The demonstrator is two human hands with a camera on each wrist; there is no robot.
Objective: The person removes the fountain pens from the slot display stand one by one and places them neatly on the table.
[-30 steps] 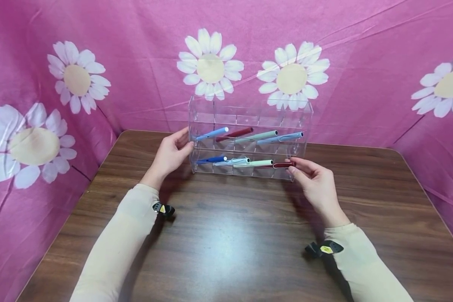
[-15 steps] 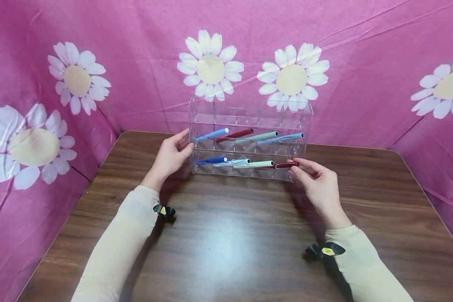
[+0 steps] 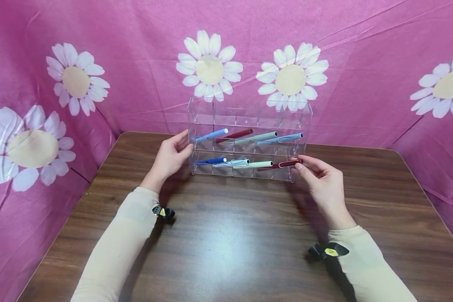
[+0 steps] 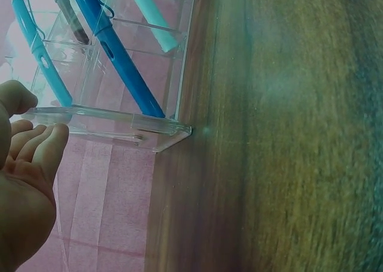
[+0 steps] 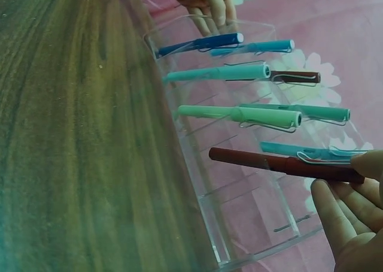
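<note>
A clear acrylic pen rack (image 3: 245,176) with stepped tiers stands at the back of the table. My left hand (image 3: 170,157) grips its left side panel, thumb in front and fingers behind. My right hand (image 3: 326,184) pinches the capped end of a dark red pen (image 5: 257,160) at the right of the lower tier; its other end reaches over the rack. Beside it in that tier lie a pale green pen (image 3: 260,164), a light blue pen (image 3: 232,162) and a dark blue pen (image 3: 211,161). The tier above carries several more pens, among them a second red one (image 3: 239,134).
The dark wood table (image 3: 226,251) spreads out in front of the rack. A pink cloth (image 3: 143,84) with white daisies hangs close behind the rack and along the sides. The rack's top tier (image 3: 245,115) shows through clear plastic.
My right hand has drifted slightly right, and the red pen has moved with it, its capped end now a little higher. My left hand stays on the rack's side.
</note>
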